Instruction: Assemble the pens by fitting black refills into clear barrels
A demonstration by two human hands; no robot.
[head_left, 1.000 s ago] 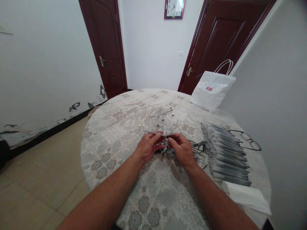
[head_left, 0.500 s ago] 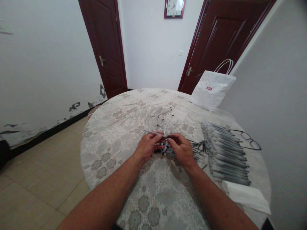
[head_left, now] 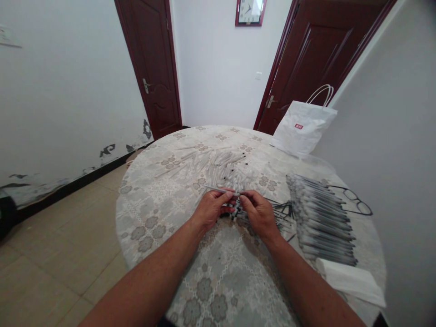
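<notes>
Hardly moved: pen (head_left: 214, 187) crosswise, thin end pointing left.

Soft, muted light falls fairly evenly, with glare whitening the clock (head_left: 250, 10) at twelve o'clock. Faint shadows lie on the counter (head_left: 177, 295) toward six. Wide-angle distortion slants the doors (head_left: 151, 54); the two-o'clock corner darkens, and fine detail seems slightly blurred.

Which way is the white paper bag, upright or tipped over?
Upright: the bag stands on the table, its handles looping up above it.
</notes>
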